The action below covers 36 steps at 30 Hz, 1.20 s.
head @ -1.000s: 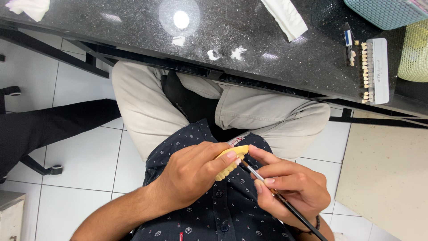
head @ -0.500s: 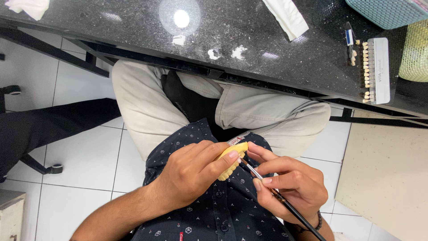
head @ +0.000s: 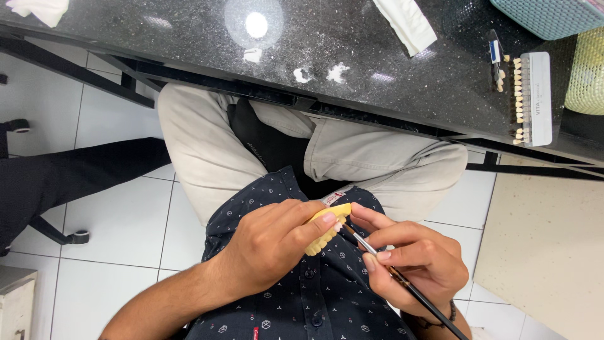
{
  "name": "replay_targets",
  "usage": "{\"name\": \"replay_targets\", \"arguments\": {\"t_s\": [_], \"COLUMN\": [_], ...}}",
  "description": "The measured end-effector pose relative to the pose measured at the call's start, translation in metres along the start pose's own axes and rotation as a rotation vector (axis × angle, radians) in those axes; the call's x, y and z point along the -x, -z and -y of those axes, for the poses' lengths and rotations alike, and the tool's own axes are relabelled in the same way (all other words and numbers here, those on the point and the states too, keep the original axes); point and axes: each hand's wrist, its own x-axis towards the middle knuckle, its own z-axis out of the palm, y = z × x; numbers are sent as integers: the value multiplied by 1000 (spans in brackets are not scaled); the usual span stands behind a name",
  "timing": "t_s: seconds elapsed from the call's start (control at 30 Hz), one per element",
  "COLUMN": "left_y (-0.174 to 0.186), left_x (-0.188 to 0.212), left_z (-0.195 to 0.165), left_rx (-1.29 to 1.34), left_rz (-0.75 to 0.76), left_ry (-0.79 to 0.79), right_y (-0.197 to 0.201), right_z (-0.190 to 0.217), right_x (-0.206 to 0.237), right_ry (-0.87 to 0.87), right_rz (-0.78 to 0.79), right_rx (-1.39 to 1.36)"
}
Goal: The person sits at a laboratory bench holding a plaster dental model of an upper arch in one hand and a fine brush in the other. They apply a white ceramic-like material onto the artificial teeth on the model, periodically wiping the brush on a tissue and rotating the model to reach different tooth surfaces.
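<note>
My left hand [head: 274, 242] grips a yellow dental model [head: 326, 228] with a row of teeth along its lower edge, held over my lap. My right hand [head: 412, 258] pinches a thin dark-handled brush [head: 402, 282] like a pen. The brush tip touches the model next to my left thumb. The brush handle runs down to the right past my wrist. Both hands sit close together above my dark patterned shirt.
A black speckled counter [head: 352, 44] spans the top. On it lie a tooth shade guide [head: 531, 97], a folded white cloth [head: 406, 22], white crumbs [head: 321, 74] and a teal container [head: 547, 16]. A black chair base [head: 38, 189] stands on the white tile floor at left.
The brush and my right fingers have shifted slightly against the model. My left hand has kept the model in nearly the same place.
</note>
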Motion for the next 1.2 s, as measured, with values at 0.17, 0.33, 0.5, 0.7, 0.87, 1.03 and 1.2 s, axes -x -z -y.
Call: {"name": "replay_targets", "arguments": {"t_s": [0.17,0.33,0.5,0.7,0.87,1.03,1.2], "left_y": [-4,-4,-3,-3,-3,-8,-4], "left_x": [1,0,-1,-2,-1,2,7], "left_z": [0,-1,0,0,0,1,-1], "left_rx": [32,36,31,34,34,80,503], "left_rz": [-19,-26,-25,-19,-16,-25,83], "left_ry": [22,26,18,13,7,44,340], "right_y": [0,0,-1,0,1,7,13], "right_z": [1,3,2,3,1,1,-3], "right_x": [-1,-3,-4,-4,-2,6,18], "right_ry": [35,29,47,54,52,-44,-95], "right_rz": [30,29,26,36,31,-13,-55], "right_rx": [45,49,82,97,65,-66,-267]}}
